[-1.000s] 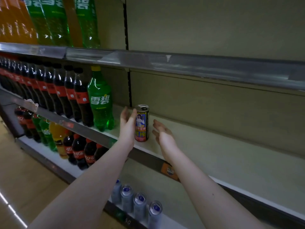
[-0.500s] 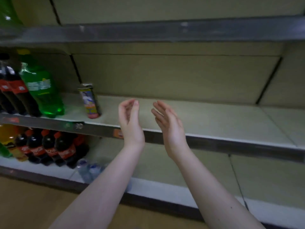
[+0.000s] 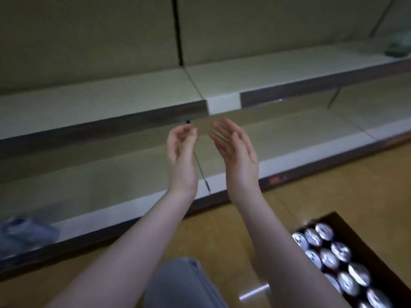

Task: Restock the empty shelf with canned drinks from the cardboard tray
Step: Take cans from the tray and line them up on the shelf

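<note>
My left hand (image 3: 181, 156) and my right hand (image 3: 236, 152) hover side by side in front of the shelving, palms facing each other, fingers loosely apart, nothing held. A brown cardboard tray (image 3: 347, 225) sits on the floor at the lower right, below my right forearm. It holds several canned drinks (image 3: 329, 258) with silver tops. The bare beige shelf (image 3: 100, 101) runs across the view behind my hands, with a lower shelf (image 3: 111, 181) under it. The can placed earlier is out of view.
Blurred blue-topped cans (image 3: 24, 232) stand on the lower shelf at far left. A greenish bottle (image 3: 398, 47) shows at the far right of the upper shelf. Tan floor (image 3: 222, 238) lies below, and my grey-clad knee (image 3: 184, 285) is at bottom centre.
My view has swung right and down, away from the bottles and the placed can. Both hands have drawn back from the shelf, empty. The tray of cans has come into view.
</note>
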Tool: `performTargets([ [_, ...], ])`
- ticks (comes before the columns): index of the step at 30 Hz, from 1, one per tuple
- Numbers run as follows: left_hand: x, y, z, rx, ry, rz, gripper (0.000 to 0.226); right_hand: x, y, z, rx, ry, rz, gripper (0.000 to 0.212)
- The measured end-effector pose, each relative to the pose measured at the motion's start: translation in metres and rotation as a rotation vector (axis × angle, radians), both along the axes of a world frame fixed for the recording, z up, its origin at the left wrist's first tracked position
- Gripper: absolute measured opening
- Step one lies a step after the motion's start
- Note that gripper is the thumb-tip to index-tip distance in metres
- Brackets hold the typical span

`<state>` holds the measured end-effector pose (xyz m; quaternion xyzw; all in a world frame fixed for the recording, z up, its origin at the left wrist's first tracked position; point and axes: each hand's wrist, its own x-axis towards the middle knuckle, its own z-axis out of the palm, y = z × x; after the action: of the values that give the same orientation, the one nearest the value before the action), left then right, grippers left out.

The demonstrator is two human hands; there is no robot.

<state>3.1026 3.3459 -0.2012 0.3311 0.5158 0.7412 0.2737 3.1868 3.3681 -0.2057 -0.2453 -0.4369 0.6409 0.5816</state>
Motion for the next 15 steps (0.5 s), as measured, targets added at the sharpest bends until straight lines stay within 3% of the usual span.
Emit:
performTargets([
  [8,0.136,0.009,-0.067,-0.249,0.043,-0.331,0.009,0.147,-0.004,-0.087,-0.196,-0.029,-0.334,0.027],
  [15,0.215,-0.01,-0.145,-0.46,0.02,-0.6,0.013,0.237,-0.04,-0.167,-0.485,-0.086,-0.619,0.023],
])
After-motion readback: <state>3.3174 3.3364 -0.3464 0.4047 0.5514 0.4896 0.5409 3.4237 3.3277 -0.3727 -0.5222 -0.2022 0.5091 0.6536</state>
